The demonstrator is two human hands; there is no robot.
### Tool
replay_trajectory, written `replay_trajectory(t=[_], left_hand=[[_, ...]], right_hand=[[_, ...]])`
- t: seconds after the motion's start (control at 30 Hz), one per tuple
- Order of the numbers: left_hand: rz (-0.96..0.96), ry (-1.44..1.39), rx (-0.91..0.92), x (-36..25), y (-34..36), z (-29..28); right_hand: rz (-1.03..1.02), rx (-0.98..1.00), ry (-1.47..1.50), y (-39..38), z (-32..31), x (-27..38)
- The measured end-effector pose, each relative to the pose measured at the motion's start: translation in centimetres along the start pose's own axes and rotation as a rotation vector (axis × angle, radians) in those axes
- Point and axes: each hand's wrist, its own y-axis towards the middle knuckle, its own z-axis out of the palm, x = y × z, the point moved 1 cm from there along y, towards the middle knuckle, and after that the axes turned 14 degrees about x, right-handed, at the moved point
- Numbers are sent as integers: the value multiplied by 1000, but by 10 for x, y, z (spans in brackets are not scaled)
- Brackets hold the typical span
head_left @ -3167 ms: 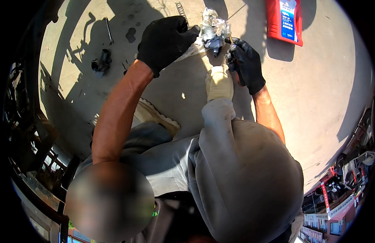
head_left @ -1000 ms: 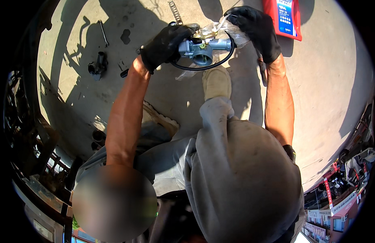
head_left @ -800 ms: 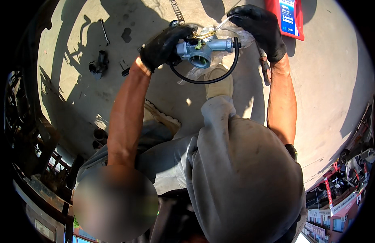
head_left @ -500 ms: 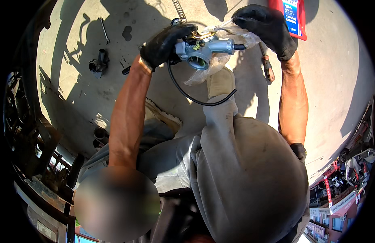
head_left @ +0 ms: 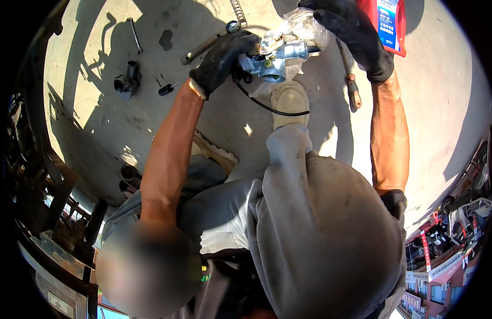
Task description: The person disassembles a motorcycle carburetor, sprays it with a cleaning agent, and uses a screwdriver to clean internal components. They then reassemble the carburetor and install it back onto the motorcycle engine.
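My left hand (head_left: 219, 63), in a black glove, grips a silver carburetor (head_left: 272, 69) by its left side. A thin black hose (head_left: 275, 110) curves from the carburetor toward the right, above my light shoe (head_left: 289, 103). A crumpled clear plastic bag (head_left: 304, 31) still lies around the carburetor's upper and right parts. My right hand (head_left: 352, 34), also gloved in black, holds the bag's upper edge between thumb and fingers. The fingertips are partly cut off by the picture's upper edge.
A dark used carburetor (head_left: 128, 81), a wrench (head_left: 134, 36) and a small black-handled screwdriver (head_left: 166, 89) lie on the floor at left. A brown-handled screwdriver (head_left: 353, 91) and a red bottle (head_left: 400, 32) are at right. A coil spring (head_left: 238, 13) lies beyond my left hand.
The carburetor has moved slightly right and away from me, tilting, and its hose has come along. The bag is bunched higher, and my right hand has shifted up slightly.
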Motion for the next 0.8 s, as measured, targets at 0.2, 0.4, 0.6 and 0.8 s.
replay_trajectory(t=[0.2,0.4,0.6,0.8], left_hand=[[-402,-344,6,-24,22,-4],[-683,-348,233,-58,45,-14],[-391,31,45,-63,41,-19],[-241,163,-137,-71,42,-21]], right_hand=[[19,309,-487,-8,6,10],[-69,229,-476,-4,33,-10],[93,-106,-596,-13,8,-64],[294,-482,-249,-65,-13,-61]])
